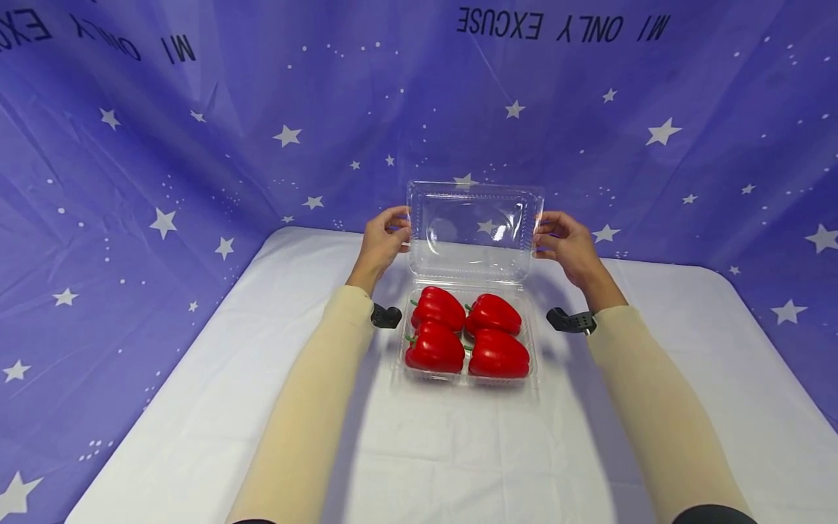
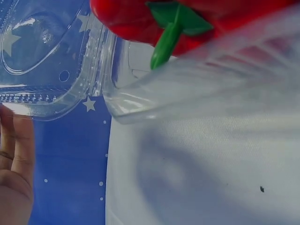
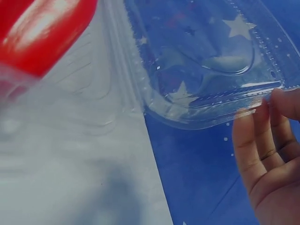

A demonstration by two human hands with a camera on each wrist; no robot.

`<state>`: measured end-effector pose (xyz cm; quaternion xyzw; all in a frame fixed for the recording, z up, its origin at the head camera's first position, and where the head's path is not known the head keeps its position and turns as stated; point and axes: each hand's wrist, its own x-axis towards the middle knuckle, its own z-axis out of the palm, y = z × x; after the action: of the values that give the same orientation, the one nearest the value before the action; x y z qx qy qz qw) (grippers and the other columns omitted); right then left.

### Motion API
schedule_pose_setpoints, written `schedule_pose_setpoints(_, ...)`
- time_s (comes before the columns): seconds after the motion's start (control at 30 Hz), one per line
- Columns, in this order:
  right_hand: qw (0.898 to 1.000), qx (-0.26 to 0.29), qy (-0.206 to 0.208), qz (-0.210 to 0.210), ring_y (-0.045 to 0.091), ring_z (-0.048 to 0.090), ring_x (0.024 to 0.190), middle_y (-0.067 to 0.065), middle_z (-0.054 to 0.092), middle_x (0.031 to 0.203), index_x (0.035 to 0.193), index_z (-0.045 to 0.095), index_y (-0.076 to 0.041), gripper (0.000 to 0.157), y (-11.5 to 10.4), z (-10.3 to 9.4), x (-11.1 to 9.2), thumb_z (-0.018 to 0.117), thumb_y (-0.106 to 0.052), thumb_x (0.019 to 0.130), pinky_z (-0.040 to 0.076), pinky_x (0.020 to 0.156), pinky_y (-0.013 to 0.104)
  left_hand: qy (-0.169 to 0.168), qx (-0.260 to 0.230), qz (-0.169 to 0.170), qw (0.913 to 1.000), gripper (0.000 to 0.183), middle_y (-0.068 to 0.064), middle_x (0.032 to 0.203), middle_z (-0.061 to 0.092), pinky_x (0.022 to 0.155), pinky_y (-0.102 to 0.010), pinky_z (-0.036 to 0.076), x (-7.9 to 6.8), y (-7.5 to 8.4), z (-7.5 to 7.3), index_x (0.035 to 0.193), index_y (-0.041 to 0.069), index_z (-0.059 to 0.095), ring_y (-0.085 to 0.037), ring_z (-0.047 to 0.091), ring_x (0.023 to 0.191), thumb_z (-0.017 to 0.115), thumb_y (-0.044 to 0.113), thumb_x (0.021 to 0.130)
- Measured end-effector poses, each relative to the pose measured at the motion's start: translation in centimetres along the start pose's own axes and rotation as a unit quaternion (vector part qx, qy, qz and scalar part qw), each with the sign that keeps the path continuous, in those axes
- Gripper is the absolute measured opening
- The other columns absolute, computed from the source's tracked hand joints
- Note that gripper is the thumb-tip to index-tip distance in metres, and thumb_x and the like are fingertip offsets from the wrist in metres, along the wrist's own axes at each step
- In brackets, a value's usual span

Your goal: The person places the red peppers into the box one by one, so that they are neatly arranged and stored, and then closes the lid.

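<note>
A clear plastic clamshell container (image 1: 401, 367) lies unfolded, its base filled with several red bell peppers (image 1: 435, 349) with green stems. Its transparent lid (image 1: 474, 233) stands raised along the far hinge. On the lid's left side, the left hand (image 1: 388, 239) holds the edge between thumb and fingers. The right hand (image 1: 568, 244) grips the opposite edge in the same way. In the right wrist view, fingertips of the right hand (image 3: 276, 154) pinch the lid's rim. The left wrist view shows only part of the left hand (image 2: 16, 164) at the rim, its thumb not visible.
A white cloth (image 1: 458, 451) covers the table. Behind and at the sides hangs a blue-purple curtain (image 1: 366, 102) with white stars and printed letters. Black straps with small devices sit on the left wrist (image 1: 386, 316) and the right wrist (image 1: 571, 321).
</note>
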<state>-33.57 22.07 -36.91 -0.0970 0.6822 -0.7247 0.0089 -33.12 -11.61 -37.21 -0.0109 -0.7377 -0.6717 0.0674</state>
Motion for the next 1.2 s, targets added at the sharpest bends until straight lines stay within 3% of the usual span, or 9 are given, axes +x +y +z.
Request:
schedule_pose_setpoints(0.27, 0.999, -0.031, -0.003, -0.011, 0.006, 0.063, 0.074, -0.002, 0.059, 0.088, 0.115, 0.052, 0.001, 0.029, 0.7, 0.1, -0.2, 0.058, 0.013, 0.089, 0.059, 0.063, 0.022, -0.010, 0.009, 0.012, 0.9998, 0.035, -0.005, 0.099, 0.059, 0.065, -0.026, 0.060, -0.4, 0.1, -0.3, 0.131, 0.007, 0.061, -0.014, 0.061, 0.079, 0.059, 0.001, 0.096)
schedule_pose_setpoints(0.5, 0.999, -0.031, 0.003, -0.033, 0.006, 0.062, 0.072, -0.004, 0.060, 0.086, 0.111, 0.055, 0.002, 0.026, 0.5, 0.1, -0.4, 0.059, 0.013, 0.088, 0.060, 0.062, 0.023, -0.013, 0.004, 0.033, 0.9994, 0.037, -0.007, 0.097, 0.058, 0.062, -0.021, 0.057, -0.3, 0.5, -0.1, 0.131, -0.001, 0.059, -0.014, 0.059, 0.077, 0.057, -0.003, 0.094)
schedule_pose_setpoints(0.77, 0.998, -0.031, 0.008, -0.048, 0.007, 0.063, 0.073, -0.005, 0.063, 0.086, 0.112, 0.055, 0.005, 0.027, 0.1, 0.3, -0.4, 0.060, 0.015, 0.087, 0.060, 0.063, 0.023, -0.007, 0.022, 0.039, 0.9990, 0.034, -0.005, 0.097, 0.057, 0.066, -0.021, 0.058, -0.4, 0.8, -0.2, 0.129, -0.001, 0.060, -0.015, 0.061, 0.080, 0.057, -0.001, 0.096)
schedule_pose_setpoints(0.93, 0.996, -0.067, 0.010, -0.059, 0.006, 0.064, 0.074, -0.002, 0.063, 0.087, 0.102, 0.061, -0.009, 0.027, -0.1, 0.3, -0.4, 0.061, 0.014, 0.087, 0.060, 0.065, 0.022, -0.006, 0.040, 0.045, 0.9982, 0.030, -0.002, 0.097, 0.057, 0.074, -0.028, 0.060, -0.6, 1.1, -0.4, 0.126, 0.002, 0.063, -0.014, 0.062, 0.082, 0.058, 0.003, 0.097)
schedule_pose_setpoints(1.2, 0.993, -0.089, 0.008, -0.072, 0.006, 0.064, 0.074, -0.004, 0.061, 0.084, 0.108, 0.054, 0.007, 0.023, -0.6, 0.1, -0.8, 0.061, 0.014, 0.087, 0.060, 0.065, 0.021, -0.010, 0.039, 0.047, 0.9980, 0.027, -0.001, 0.097, 0.058, 0.079, -0.030, 0.061, -0.7, 1.2, -0.3, 0.124, 0.003, 0.065, -0.013, 0.062, 0.085, 0.059, 0.005, 0.097)
